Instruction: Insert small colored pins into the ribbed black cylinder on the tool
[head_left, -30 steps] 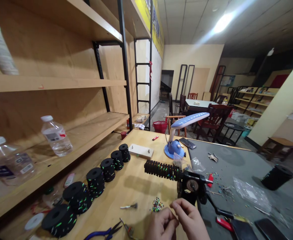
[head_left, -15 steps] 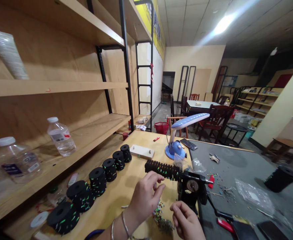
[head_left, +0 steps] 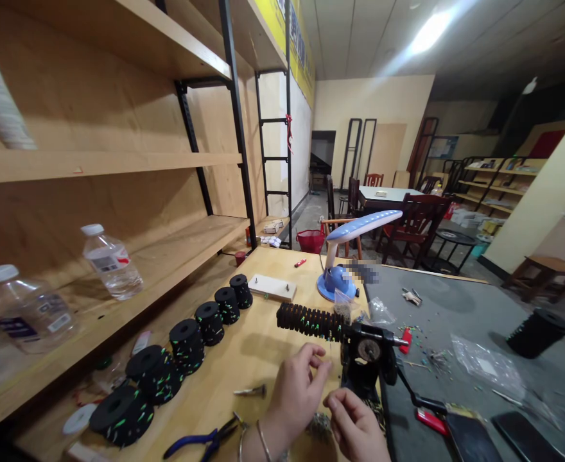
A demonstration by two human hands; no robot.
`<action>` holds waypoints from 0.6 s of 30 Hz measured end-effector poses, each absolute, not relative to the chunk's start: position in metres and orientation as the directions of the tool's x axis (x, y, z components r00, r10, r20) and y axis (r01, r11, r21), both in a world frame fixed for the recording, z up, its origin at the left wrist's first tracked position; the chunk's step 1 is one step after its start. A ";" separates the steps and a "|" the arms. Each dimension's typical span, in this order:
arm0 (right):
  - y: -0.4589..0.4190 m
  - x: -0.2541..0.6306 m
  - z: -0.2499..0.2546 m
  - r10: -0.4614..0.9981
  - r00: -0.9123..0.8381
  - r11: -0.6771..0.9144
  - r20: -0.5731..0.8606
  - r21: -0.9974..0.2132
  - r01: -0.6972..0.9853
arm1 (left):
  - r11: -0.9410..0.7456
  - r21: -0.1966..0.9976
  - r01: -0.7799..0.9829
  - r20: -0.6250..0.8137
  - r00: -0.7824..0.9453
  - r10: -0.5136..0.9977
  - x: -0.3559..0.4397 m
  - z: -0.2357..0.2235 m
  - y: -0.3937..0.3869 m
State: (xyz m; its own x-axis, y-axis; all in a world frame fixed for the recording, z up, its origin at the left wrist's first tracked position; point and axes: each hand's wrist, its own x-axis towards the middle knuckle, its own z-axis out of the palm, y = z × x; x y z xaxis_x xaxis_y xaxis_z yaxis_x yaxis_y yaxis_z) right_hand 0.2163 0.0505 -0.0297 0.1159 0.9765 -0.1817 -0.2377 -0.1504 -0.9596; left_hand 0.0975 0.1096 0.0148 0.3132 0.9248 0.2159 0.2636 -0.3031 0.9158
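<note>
My left hand (head_left: pixel 298 390), with bangles at the wrist, is in front of the winding device. Its fingers are curled, with thumb and forefinger close together; anything between them is too small to make out. Just to its right, my right hand (head_left: pixel 356 425) is closed in a pinch, and what it may hold does not show. Beyond both hands, a ridged black roller (head_left: pixel 309 322) with small green and orange pieces sits on the black clamp-like device (head_left: pixel 366 353). A small pile of thin metallic bits (head_left: pixel 319 426) lies between the hands, partly hidden.
Blue-handled pliers (head_left: pixel 200 441) and a small metal tool (head_left: pixel 250 391) lie at left. Several black spools (head_left: pixel 186 346) line the table's left side. A blue lamp (head_left: pixel 333 282) stands behind the roller. A crank handle (head_left: pixel 429 404) sticks out at right, near a plastic bag (head_left: pixel 487 366).
My left hand has moved down and right, away from the roller and closer to my right hand. The pliers and small metal tool are now more exposed. My right hand has barely shifted.
</note>
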 end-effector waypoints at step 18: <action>0.027 0.265 -0.045 0.925 0.293 0.079 0.243 -0.876 0.477 | 0.280 0.948 -0.149 -0.194 0.429 0.882 0.112 -0.020 0.106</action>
